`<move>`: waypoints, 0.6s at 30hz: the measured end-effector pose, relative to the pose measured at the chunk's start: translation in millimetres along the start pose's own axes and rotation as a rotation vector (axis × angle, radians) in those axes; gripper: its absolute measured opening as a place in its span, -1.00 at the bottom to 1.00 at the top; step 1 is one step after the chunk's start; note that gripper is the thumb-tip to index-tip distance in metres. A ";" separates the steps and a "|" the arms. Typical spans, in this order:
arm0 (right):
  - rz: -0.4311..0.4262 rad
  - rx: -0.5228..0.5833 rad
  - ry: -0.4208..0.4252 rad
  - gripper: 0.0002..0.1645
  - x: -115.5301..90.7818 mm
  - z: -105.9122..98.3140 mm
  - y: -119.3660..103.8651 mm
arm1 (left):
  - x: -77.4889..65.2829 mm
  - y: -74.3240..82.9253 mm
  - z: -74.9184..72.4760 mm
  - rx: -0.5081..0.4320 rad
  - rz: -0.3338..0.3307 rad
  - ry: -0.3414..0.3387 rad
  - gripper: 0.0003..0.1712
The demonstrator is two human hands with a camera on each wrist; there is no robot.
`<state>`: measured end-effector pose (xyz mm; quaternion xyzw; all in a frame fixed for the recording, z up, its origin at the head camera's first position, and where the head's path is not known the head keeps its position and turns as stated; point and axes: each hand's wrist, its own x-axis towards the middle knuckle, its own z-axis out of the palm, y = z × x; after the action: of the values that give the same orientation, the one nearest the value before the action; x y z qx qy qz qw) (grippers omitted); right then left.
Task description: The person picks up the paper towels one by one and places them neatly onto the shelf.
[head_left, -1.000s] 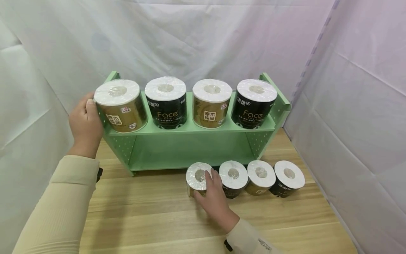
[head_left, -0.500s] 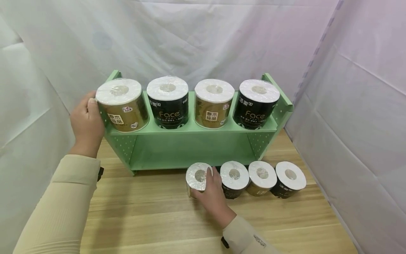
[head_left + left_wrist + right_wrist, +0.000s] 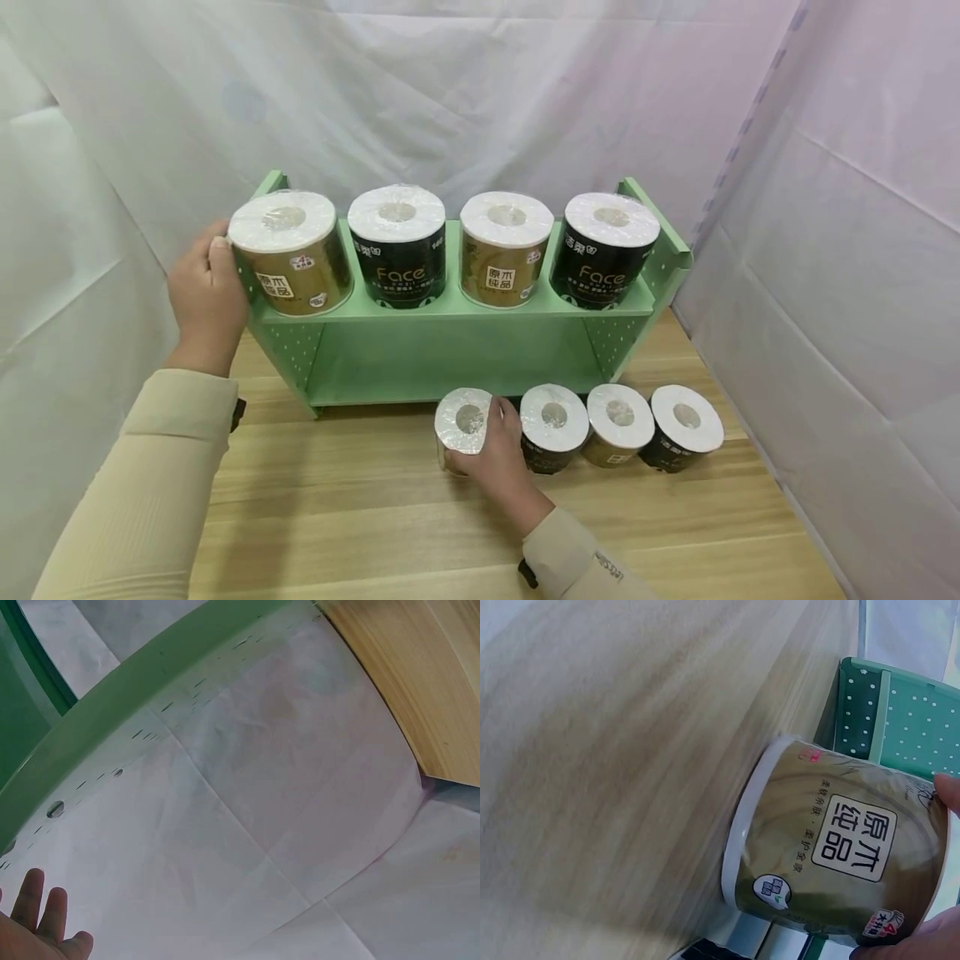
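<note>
My right hand (image 3: 501,467) grips the leftmost gold toilet paper roll (image 3: 465,423) on the table, in front of the green shelf. In the right wrist view this gold-wrapped roll (image 3: 832,847) fills the lower right, with fingertips at its upper end. At the upper left my left hand (image 3: 208,296) rests by the shelf's left side panel, beside a gold toilet paper roll (image 3: 296,279) on the upper tier. The left wrist view shows this hand's fingers (image 3: 51,915) loosely extended near the green panel (image 3: 112,697); contact cannot be told.
The green two-tier shelf (image 3: 450,358) also bears a black roll (image 3: 400,271), a gold roll (image 3: 498,271) and another black roll (image 3: 600,271). Right of my right hand stand a black roll (image 3: 551,458), a gold roll (image 3: 607,454) and a black roll (image 3: 671,454). White cloth (image 3: 480,92) hangs behind.
My right hand's thumb and fingers have come closer round the leftmost gold roll on the table, which has shifted slightly left. My left hand stays beside the shelf.
</note>
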<state>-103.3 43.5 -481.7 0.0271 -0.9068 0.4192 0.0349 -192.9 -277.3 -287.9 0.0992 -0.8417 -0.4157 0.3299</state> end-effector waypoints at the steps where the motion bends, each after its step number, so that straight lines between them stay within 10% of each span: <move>1: -0.004 0.004 0.007 0.34 -0.2 0.9 0.5 | -0.2 -0.4 0.1 0.000 0.000 -0.001 -0.44; 18: 0.082 0.104 0.069 0.40 -6.3 12.7 2.6 | 0.4 -2.0 0.4 0.008 0.008 -0.006 -0.44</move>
<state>-97.7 35.6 -492.4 -0.0230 -0.8825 0.4674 0.0474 -193.7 -278.4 -289.4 0.0960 -0.8448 -0.4113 0.3286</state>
